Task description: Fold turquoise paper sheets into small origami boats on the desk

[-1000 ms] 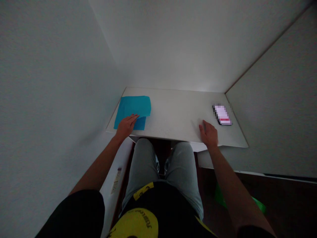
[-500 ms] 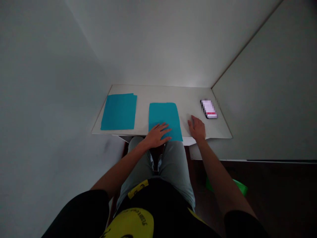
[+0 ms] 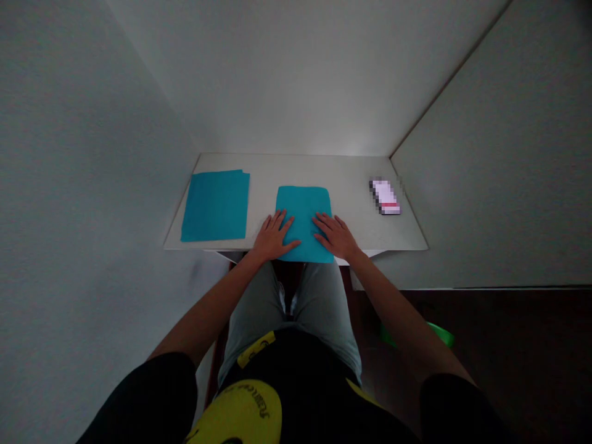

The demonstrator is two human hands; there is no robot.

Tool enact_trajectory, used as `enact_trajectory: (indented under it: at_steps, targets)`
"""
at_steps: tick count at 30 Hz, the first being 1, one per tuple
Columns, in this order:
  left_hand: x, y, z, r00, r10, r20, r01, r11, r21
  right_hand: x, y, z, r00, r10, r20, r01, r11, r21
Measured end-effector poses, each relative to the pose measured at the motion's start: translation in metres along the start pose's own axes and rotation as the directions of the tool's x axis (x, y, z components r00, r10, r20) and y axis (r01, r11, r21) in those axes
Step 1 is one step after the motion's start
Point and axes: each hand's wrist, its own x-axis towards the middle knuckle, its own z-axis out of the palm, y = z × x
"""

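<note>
A blue-green sheet (image 3: 303, 203), paper or thin cloth, lies flat in front of me, its near end reaching past the table's front edge. My left hand (image 3: 272, 237) rests on its left side with fingers spread. On the right side of the same sheet lies my right hand (image 3: 337, 235), fingers apart and palm down. Neither hand grips anything. Further left, flat on the table, are other blue-green sheets (image 3: 216, 205), stacked with their corners slightly out of line.
The narrow white table (image 3: 287, 168) stands against walls at the back, left and right. A phone (image 3: 385, 197), blurred by pixels, lies at its right end. Below, on the dark floor, a green object (image 3: 441, 334) is partly hidden behind my right arm.
My right hand has moved left from the bare tabletop onto the sheet. My left hand has shifted left, to the sheet's left edge. The near end of the sheet has moved slightly left.
</note>
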Motion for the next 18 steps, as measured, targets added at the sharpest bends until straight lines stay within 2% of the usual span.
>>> enact_trajectory:
  at_steps: [3, 6, 10, 12, 16, 18]
  targets:
    - [-0.001, -0.006, -0.005, 1.000, 0.018, 0.016, -0.018, 1.000, -0.003, 0.000, 0.001, 0.004, 1.000, 0.009, 0.027, -0.009, 1.000, 0.005]
    - [-0.008, -0.020, -0.013, 0.992, 0.106, 0.067, -0.106, 0.994, -0.008, -0.011, 0.009, 0.001, 0.999, 0.006, 0.040, -0.007, 1.000, 0.018]
    - [-0.024, -0.044, -0.024, 0.939, 0.307, 0.153, -0.302, 0.952, -0.056, -0.031, 0.020, -0.010, 0.991, -0.069, 0.113, 0.062, 0.996, 0.063]
    - [-0.032, -0.052, -0.027, 0.917, 0.362, 0.167, -0.355, 0.932, -0.069, -0.041, 0.025, -0.017, 0.979, -0.132, 0.154, 0.118, 0.988, 0.100]
    - [-0.043, -0.054, -0.024, 0.933, 0.328, 0.152, -0.321, 0.945, -0.067, -0.057, 0.035, -0.024, 0.931, -0.291, 0.219, 0.261, 0.953, 0.155]
    - [-0.045, -0.050, -0.021, 0.945, 0.304, 0.120, -0.297, 0.952, -0.077, -0.062, 0.036, -0.023, 0.919, -0.320, 0.230, 0.291, 0.945, 0.150]
